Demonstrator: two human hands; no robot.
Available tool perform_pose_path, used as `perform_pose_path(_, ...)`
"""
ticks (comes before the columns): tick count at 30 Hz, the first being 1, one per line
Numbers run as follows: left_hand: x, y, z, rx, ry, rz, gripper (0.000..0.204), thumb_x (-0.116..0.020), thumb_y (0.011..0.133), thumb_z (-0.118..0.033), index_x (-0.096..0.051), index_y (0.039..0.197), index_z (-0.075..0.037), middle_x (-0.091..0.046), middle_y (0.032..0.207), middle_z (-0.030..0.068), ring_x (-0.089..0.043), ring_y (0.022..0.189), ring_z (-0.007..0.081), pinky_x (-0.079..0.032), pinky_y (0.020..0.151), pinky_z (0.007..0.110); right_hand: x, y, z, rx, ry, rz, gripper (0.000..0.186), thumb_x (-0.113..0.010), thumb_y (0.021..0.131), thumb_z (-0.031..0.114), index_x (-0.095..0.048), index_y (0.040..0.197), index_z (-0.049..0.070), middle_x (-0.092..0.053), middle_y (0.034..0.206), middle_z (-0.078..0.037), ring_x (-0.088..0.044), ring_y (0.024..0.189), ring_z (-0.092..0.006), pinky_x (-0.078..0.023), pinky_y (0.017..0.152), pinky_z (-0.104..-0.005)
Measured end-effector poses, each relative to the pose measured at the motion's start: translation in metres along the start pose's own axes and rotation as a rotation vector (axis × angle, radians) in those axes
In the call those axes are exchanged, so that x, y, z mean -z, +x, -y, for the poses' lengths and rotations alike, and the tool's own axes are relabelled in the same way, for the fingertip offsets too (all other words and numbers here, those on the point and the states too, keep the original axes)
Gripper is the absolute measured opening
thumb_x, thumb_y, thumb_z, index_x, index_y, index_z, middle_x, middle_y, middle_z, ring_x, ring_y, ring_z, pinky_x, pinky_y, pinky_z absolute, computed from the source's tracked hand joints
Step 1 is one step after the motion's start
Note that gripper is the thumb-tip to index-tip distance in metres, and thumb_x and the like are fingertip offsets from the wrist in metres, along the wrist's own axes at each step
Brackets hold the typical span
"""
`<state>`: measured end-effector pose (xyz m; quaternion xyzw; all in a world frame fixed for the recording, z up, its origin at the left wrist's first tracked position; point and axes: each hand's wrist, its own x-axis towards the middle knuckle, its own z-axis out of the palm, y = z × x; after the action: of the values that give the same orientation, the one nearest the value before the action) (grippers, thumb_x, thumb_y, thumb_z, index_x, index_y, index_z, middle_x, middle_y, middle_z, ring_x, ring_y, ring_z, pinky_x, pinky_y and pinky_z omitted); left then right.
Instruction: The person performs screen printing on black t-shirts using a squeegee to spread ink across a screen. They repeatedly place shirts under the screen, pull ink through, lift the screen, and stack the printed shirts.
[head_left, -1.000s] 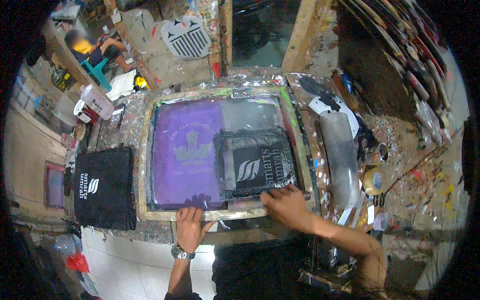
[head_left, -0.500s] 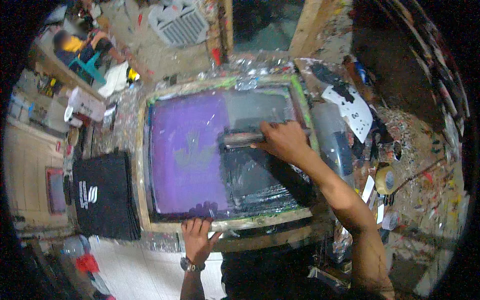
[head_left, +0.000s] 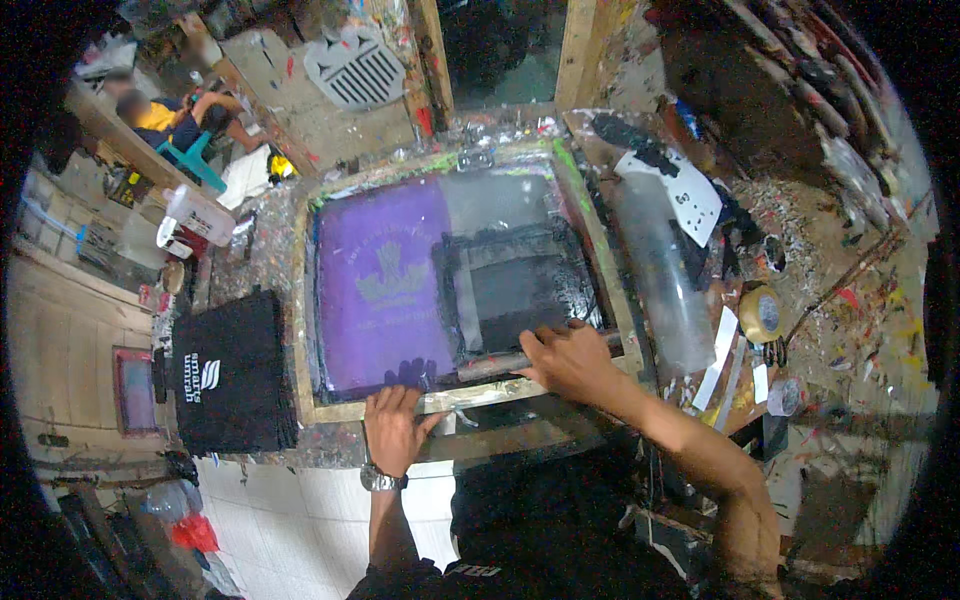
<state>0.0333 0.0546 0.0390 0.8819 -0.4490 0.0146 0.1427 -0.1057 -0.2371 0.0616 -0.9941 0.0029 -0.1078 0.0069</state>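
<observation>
A wooden-framed printing screen [head_left: 308, 335] lies on the worktable. Its left half is purple mesh [head_left: 345, 250] with a pale emblem; its right half is grey, with a wet dark ink area [head_left: 520, 290]. My right hand [head_left: 570, 362] is closed on a squeegee [head_left: 488, 368], which sits at the near side of the dark area, close to the front rail. At that rail my left hand [head_left: 393, 430], a watch on its wrist, has its fingers hooked over the wood and its thumb outside it. The squeegee's right end is partly covered by my hand.
Folded black cloth items [head_left: 235, 375] with white print are stacked left of the screen. To its right lie a clear plastic sheet [head_left: 665, 290], a spotted white sheet [head_left: 690, 200] and a tape roll [head_left: 760, 314]. A person [head_left: 165, 120] sits at the far left.
My right hand has drawn the squeegee toward me, from mid-screen to near the front rail. A dark inked band now shows behind it. My left hand keeps its place on the rail.
</observation>
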Motion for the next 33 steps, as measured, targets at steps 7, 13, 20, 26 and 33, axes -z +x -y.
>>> perform_pose_path(7,0.096,0.017,-0.001,-0.097,0.102,-0.135,0.054,-0.083,0.073,-0.052,-0.072,0.096,-0.004,-0.068,0.093,0.0124,-0.063,0.091,0.0331,-0.045,0.088,0.05,0.086,0.021,0.038,-0.148,-0.125,-0.493,0.063,-0.072,0.081,0.068,-0.06,0.087,0.007,-0.058,0.082,-0.009,-0.058,0.078,-0.0297,-0.043,0.082,-0.0485)
perform_pose_path(13,0.114,0.086,-0.013,0.034,0.041,-1.046,0.041,-0.079,0.088,-0.03,-0.066,0.113,0.0,-0.067,0.111,0.0157,-0.058,0.113,0.0387,-0.038,0.107,0.055,0.204,0.128,-0.016,-0.132,-0.108,-0.483,0.072,-0.064,0.083,0.074,-0.068,0.096,0.003,-0.069,0.092,-0.017,-0.067,0.088,-0.0351,-0.05,0.078,-0.0517)
perform_pose_path(20,-0.058,0.105,0.05,0.629,0.541,-0.484,0.041,-0.061,0.101,-0.028,-0.051,0.127,0.001,-0.055,0.137,0.0268,-0.048,0.132,0.0461,-0.042,0.103,0.058,0.302,0.223,-0.064,-0.198,-0.063,-0.11,0.085,-0.042,0.093,0.083,-0.068,0.068,0.005,-0.065,0.062,-0.007,-0.064,0.057,-0.0184,-0.057,0.063,-0.038)
perform_pose_path(26,0.032,0.095,0.074,0.67,0.26,-0.508,0.023,-0.056,0.103,-0.019,-0.047,0.117,-0.003,-0.068,0.102,0.0268,-0.067,0.086,0.0478,-0.054,0.065,0.055,0.308,0.257,-0.1,-0.169,0.018,-0.17,0.082,-0.049,0.088,0.083,-0.069,0.08,0.004,-0.069,0.08,-0.011,-0.068,0.077,-0.0207,-0.057,0.076,-0.0374)
perform_pose_path(33,0.249,-0.037,0.306,0.703,0.856,-0.414,0.035,-0.066,0.096,-0.019,-0.051,0.124,-0.004,-0.066,0.112,0.0269,-0.064,0.107,0.0477,-0.054,0.086,0.054,0.299,0.327,-0.156,-0.156,0.227,-0.271,0.097,-0.058,0.081,0.084,-0.069,0.107,-0.008,-0.071,0.097,-0.022,-0.069,0.09,-0.0312,-0.053,0.085,-0.0399)
